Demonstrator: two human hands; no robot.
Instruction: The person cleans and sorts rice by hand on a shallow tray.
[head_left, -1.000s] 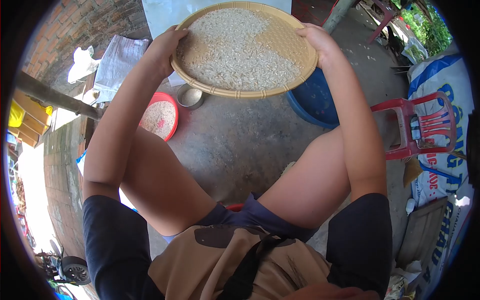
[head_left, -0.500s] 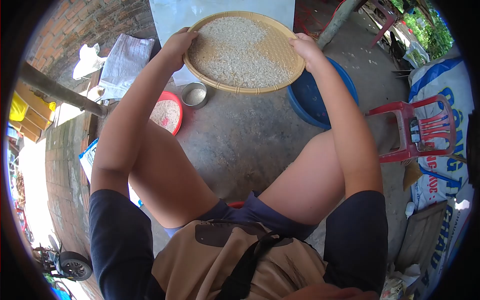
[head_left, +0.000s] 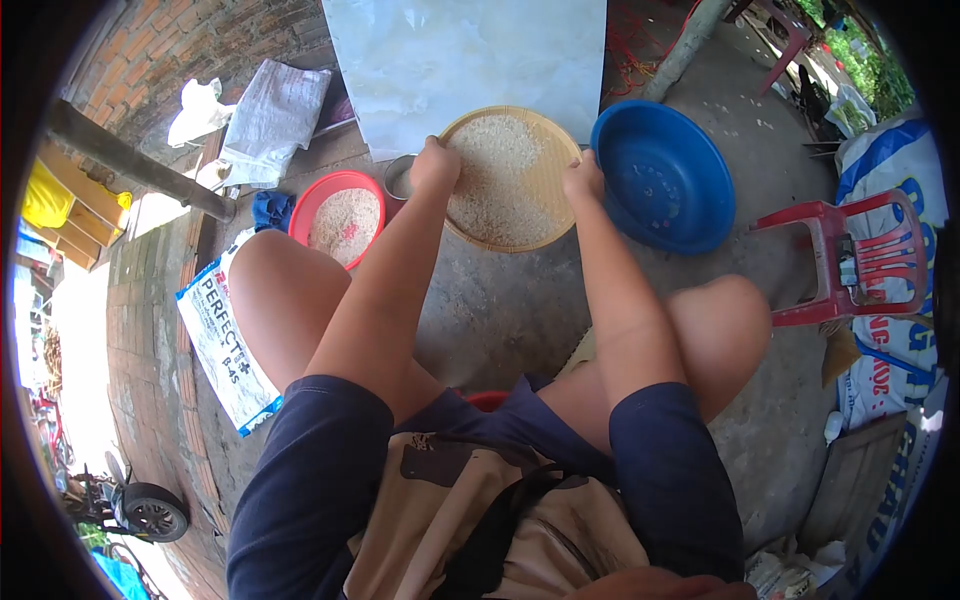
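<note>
Between my hands is a round woven winnowing basket (head_left: 553,215), with pale grains that look like rice (head_left: 497,165) spread over its left and middle. My left hand (head_left: 437,165) grips the rim on the left, fingers wrapped around it. On the opposite side my right hand (head_left: 584,180) holds the rim in a closed grip. To the left, a red basin (head_left: 380,200) contains more pale grain and a small pink thing. A metal tin (head_left: 397,178) is partly hidden behind my left hand. Just right of my right hand stands a large blue basin (head_left: 664,180).
A pale board (head_left: 460,60) lies beyond the basket. A red plastic chair (head_left: 840,260) stands at right before a printed tarp (head_left: 890,160). A white-and-blue printed bag (head_left: 225,345) lies by my left knee. A wooden pole (head_left: 140,160) slants in from the left.
The basket has come down and nearer to me, with both hands still on its rim. My arms are closer together, and the blue basin shows more fully.
</note>
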